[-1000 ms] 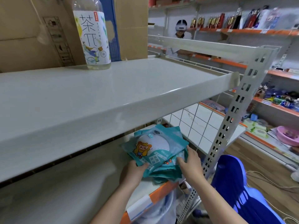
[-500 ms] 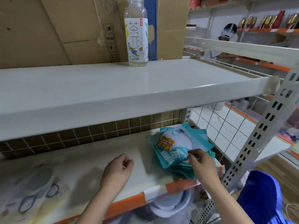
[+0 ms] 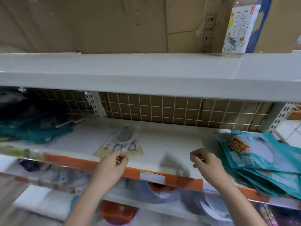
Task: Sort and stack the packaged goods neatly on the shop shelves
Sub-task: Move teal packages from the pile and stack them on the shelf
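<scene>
Hands reach in from below over the orange front edge of the middle shelf (image 3: 179,144) in the head view. The left hand (image 3: 110,168) has its fingertips curled onto the near edge of a yellow packet (image 3: 120,145) that lies flat near the shelf's front, left of centre; the grip looks like a pinch on that edge, though motion blur keeps me from being sure. The right hand (image 3: 206,162) hovers just above the bare shelf surface with fingers loosely curled and nothing in them, a narrow, empty grip. Just beside it, at the right end of the shelf, lies a stack of teal packets (image 3: 260,155), fanned slightly, the top one showing a cartoon animal and a white round patch; the stack's near corner overhangs the orange edge. At the far left of the same shelf sits a dark, blurred pile of teal goods (image 3: 32,128). A wire grid (image 3: 162,110) backs the shelf. On the upper shelf (image 3: 130,75) a tea bottle (image 3: 237,26) stands upright at the right, against cardboard (image 3: 97,23). Below the orange edge, blurred goods fill the lower level.
</scene>
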